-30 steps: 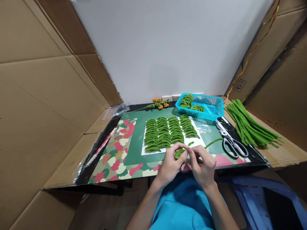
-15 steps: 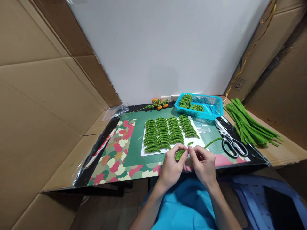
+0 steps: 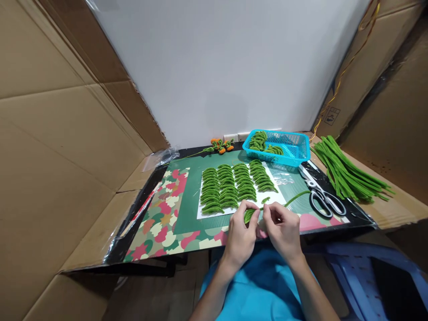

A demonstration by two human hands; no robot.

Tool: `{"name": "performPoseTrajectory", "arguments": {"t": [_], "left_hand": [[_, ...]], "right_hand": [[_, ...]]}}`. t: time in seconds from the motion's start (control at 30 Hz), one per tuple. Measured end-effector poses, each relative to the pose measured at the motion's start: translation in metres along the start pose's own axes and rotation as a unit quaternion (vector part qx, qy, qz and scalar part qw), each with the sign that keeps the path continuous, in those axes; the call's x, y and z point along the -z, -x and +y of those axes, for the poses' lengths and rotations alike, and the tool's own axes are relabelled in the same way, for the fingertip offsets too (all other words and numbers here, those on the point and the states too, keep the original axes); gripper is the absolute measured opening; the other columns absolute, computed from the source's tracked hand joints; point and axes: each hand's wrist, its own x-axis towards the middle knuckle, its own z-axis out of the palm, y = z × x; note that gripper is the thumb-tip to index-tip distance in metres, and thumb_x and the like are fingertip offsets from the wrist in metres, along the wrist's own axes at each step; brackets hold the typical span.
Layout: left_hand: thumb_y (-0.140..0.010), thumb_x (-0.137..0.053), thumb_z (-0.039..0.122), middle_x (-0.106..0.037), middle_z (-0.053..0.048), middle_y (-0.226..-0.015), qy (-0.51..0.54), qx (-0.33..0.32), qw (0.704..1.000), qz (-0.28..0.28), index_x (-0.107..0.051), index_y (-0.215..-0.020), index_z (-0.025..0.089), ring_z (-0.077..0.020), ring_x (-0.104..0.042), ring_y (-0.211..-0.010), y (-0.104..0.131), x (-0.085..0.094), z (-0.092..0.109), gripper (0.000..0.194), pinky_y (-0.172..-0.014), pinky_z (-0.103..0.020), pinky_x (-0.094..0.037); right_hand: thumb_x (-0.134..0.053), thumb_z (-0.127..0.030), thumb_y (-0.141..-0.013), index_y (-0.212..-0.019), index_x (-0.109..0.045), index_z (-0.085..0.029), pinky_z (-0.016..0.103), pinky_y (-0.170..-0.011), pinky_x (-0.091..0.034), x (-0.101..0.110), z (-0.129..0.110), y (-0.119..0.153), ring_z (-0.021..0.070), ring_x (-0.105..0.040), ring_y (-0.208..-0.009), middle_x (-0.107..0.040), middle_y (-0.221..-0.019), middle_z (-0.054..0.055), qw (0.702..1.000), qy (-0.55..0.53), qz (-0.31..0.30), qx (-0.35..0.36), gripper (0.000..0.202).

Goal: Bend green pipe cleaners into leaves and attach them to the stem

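Evidently the looped green piece (image 3: 248, 216) is held over the mat (image 3: 187, 206)'s near edge for close finger control — the left hand (image 3: 241, 234) pinches it, while the right hand (image 3: 282, 229) pinches what looks like its fuzzy stem (image 3: 297, 198), visible again beyond. Curled pieces (image 3: 228, 186) line white paper (image 3: 273, 196) in columns, seemingly for order; scissors (image 3: 321, 194) lie handy to the right. Compared with a second ago, the hands' fingertips stand slightly farther apart.
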Motion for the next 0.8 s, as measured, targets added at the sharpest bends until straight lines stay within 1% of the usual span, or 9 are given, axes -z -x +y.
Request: {"name": "performPoseTrajectory", "arguments": {"t": [0.13,0.23,0.33,0.4,0.53,0.6,0.67,0.73,0.8], "left_hand": [[-0.105,-0.054,0.025,-0.071,-0.005,-0.094,-0.122,-0.087,0.988,0.036,-0.064,-0.101,0.023,-0.0213,-0.070,-0.088,0.006,-0.013,-0.004,0.011,-0.080,-0.029,-0.052],[-0.107,-0.050,0.023,-0.071,-0.006,-0.099,-0.151,-0.118,0.981,0.039,-0.064,-0.107,0.023,-0.0219,-0.071,-0.092,0.008,-0.022,-0.004,0.014,-0.082,-0.030,-0.052],[-0.107,-0.053,0.025,-0.072,-0.006,-0.102,-0.131,-0.094,0.986,0.039,-0.064,-0.109,0.023,-0.0212,-0.071,-0.095,0.007,-0.023,-0.001,0.011,-0.085,-0.030,-0.052],[-0.107,-0.055,0.028,-0.072,-0.004,-0.101,-0.101,-0.066,0.992,0.035,-0.064,-0.107,0.023,-0.0196,-0.071,-0.090,0.006,-0.021,0.002,0.010,-0.082,-0.028,-0.053],[-0.105,-0.060,0.039,-0.066,-0.001,-0.093,0.028,0.006,1.000,-0.010,-0.063,-0.105,0.022,-0.0095,-0.060,-0.057,0.005,-0.014,0.005,0.018,-0.056,-0.023,-0.049],[-0.103,-0.063,0.044,-0.062,0.002,-0.084,0.103,0.046,0.993,-0.038,-0.062,-0.108,0.021,-0.0071,-0.055,-0.049,0.003,-0.011,0.006,0.024,-0.048,-0.021,-0.044],[-0.103,-0.063,0.048,-0.058,0.005,-0.075,0.144,0.075,0.985,-0.063,-0.060,-0.106,0.020,-0.0068,-0.054,-0.048,0.002,-0.009,0.006,0.028,-0.046,-0.019,-0.040],[-0.104,-0.060,0.051,-0.055,0.006,-0.067,0.148,0.089,0.982,-0.083,-0.057,-0.098,0.020,-0.0069,-0.052,-0.048,0.001,-0.008,0.006,0.032,-0.046,-0.018,-0.037],[-0.105,-0.057,0.052,-0.052,0.006,-0.061,0.132,0.092,0.982,-0.096,-0.056,-0.090,0.019,-0.0072,-0.050,-0.048,0.002,-0.008,0.007,0.036,-0.047,-0.018,-0.035]], "right_hand": [[-0.063,-0.041,-0.100,-0.068,-0.061,-0.019,0.022,-0.042,-0.036,0.004,-0.002,-0.004,0.0108,-0.048,-0.042,-0.054,-0.052,-0.004,0.985,-0.116,-0.013,-0.126,0.039],[-0.067,-0.046,-0.097,-0.065,-0.059,-0.019,0.022,-0.042,-0.035,0.007,0.001,-0.008,0.0105,-0.046,-0.044,-0.052,-0.053,-0.003,0.979,-0.143,-0.001,-0.147,0.043],[-0.066,-0.045,-0.098,-0.069,-0.060,-0.018,0.022,-0.043,-0.031,0.009,0.005,-0.009,0.0090,-0.040,-0.046,-0.047,-0.055,-0.005,0.981,-0.143,0.001,-0.133,0.040],[-0.065,-0.043,-0.100,-0.075,-0.064,-0.018,0.022,-0.046,-0.034,0.011,0.006,-0.008,0.0097,-0.043,-0.050,-0.050,-0.060,-0.004,0.982,-0.145,-0.015,-0.121,0.035],[-0.069,-0.039,-0.100,-0.083,-0.069,-0.019,0.023,-0.050,-0.039,0.012,0.007,-0.004,0.0111,-0.049,-0.053,-0.058,-0.064,-0.003,0.983,-0.139,-0.053,-0.107,0.027],[-0.071,-0.038,-0.099,-0.080,-0.068,-0.019,0.023,-0.050,-0.039,0.011,0.006,-0.002,0.0114,-0.050,-0.055,-0.058,-0.065,-0.002,0.989,-0.120,-0.008,-0.086,0.027],[-0.072,-0.037,-0.098,-0.077,-0.067,-0.018,0.023,-0.050,-0.039,0.009,0.004,-0.002,0.0115,-0.050,-0.056,-0.058,-0.066,-0.002,0.991,-0.092,0.071,-0.065,0.029],[-0.072,-0.037,-0.098,-0.076,-0.066,-0.018,0.022,-0.048,-0.038,0.008,0.002,-0.003,0.0111,-0.049,-0.055,-0.058,-0.067,-0.002,0.987,-0.072,0.129,-0.059,0.029],[-0.072,-0.038,-0.098,-0.078,-0.066,-0.019,0.022,-0.046,-0.039,0.007,0.000,-0.004,0.0113,-0.051,-0.055,-0.059,-0.068,-0.002,0.985,-0.072,0.145,-0.061,0.028]]}}
